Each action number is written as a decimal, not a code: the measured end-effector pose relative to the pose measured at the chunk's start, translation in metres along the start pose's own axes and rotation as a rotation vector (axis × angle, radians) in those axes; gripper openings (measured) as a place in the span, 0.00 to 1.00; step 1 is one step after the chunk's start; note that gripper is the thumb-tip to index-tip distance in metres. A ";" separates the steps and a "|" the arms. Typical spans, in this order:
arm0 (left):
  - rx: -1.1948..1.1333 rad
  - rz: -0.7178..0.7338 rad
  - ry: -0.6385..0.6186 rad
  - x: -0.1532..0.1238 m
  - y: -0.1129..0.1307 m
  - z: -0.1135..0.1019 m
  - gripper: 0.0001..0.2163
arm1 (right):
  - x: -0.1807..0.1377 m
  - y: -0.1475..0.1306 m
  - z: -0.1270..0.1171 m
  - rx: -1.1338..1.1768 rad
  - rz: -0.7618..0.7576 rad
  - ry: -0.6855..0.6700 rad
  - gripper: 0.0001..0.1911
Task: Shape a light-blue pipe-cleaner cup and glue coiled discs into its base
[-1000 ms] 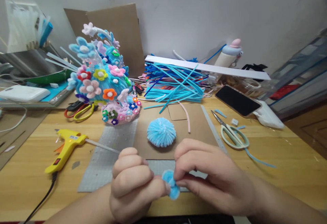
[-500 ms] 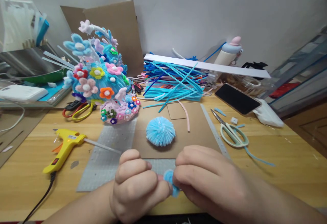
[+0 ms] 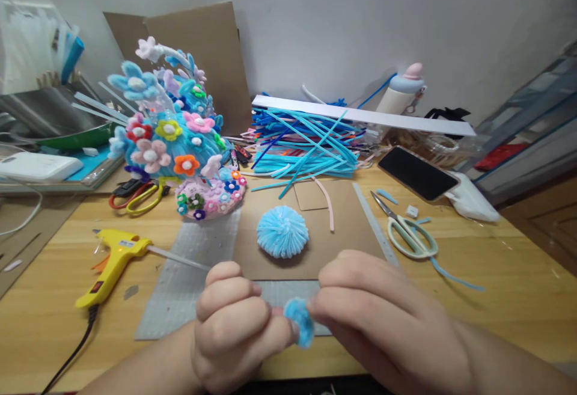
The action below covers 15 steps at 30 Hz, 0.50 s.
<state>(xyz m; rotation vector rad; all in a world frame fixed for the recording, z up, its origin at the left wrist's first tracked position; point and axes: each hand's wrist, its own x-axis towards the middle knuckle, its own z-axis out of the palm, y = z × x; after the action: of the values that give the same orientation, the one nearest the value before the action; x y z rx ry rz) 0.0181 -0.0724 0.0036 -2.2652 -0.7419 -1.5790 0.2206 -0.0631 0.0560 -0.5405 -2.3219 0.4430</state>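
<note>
Head-worn camera, looking forward and down across the wooden table (image 3: 505, 287) toward the wall (image 3: 342, 16) along the frame's top. Very close in: left hand (image 3: 234, 326), right hand (image 3: 383, 314) and the blue fuzzy piece (image 3: 299, 321) between them crowd the bottom centre.

Light wooden worktop (image 3: 496, 299), cluttered. Left: yellow glue gun (image 3: 112, 260) with black cord, red-and-yellow scissors (image 3: 139, 193). Centre: grey cutting mat (image 3: 180, 287), brown cardboard sheet (image 3: 342, 232) partly over it, metal ruler (image 3: 374, 220) along the sheet's right edge. Right: mint scissors (image 3: 410, 235), black phone (image 3: 418, 173). Back: heap of blue pipe cleaners (image 3: 306, 148).
</note>
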 end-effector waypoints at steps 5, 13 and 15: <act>-0.018 -0.007 -0.035 0.002 0.002 -0.002 0.10 | 0.002 0.002 -0.001 0.116 0.110 0.073 0.12; -0.024 -0.007 -0.013 0.005 0.001 -0.001 0.10 | 0.008 0.004 0.009 0.635 0.401 0.136 0.06; -0.027 0.000 -0.019 0.005 0.000 -0.002 0.10 | 0.008 0.004 0.011 0.707 0.401 0.165 0.04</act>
<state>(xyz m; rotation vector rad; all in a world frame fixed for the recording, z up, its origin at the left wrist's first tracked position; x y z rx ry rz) 0.0183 -0.0722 0.0090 -2.3019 -0.7303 -1.5788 0.2080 -0.0571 0.0508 -0.6462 -1.7281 1.2871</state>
